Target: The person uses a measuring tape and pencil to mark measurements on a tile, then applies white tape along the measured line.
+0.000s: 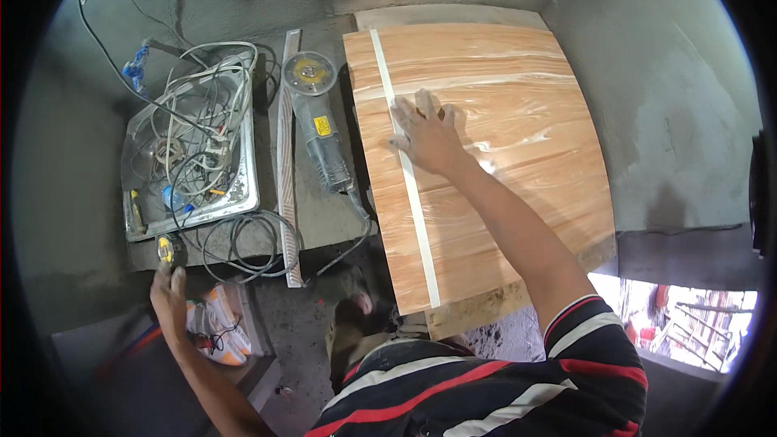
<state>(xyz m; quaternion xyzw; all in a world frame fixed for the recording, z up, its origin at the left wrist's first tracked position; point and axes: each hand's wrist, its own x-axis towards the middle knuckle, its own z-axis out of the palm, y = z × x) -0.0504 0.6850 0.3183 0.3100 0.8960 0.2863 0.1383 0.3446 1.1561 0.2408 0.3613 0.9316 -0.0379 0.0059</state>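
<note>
My right hand (pixel 433 133) lies with fingers spread on a large glossy wood-patterned panel (pixel 518 178). Its thumb and fingertips reach a narrow cream strip (pixel 417 210) that runs lengthwise near the panel's left side. At the far left, my left hand (pixel 168 295) is stretched out to the ledge's front edge. Its fingertips close on the near end of a black and yellow tape measure (pixel 167 249). An angle grinder (pixel 322 133) with a round disc lies between the two hands, beside a long thin patterned strip (pixel 286 154).
A white-rimmed basin (pixel 252 166) full of tangled cables stands on the left of the ledge. Coiled black cord (pixel 243 247) hangs over the front edge. Below sits an orange and white bag (pixel 222 328). Grey walls (pixel 647 97) enclose the back and right.
</note>
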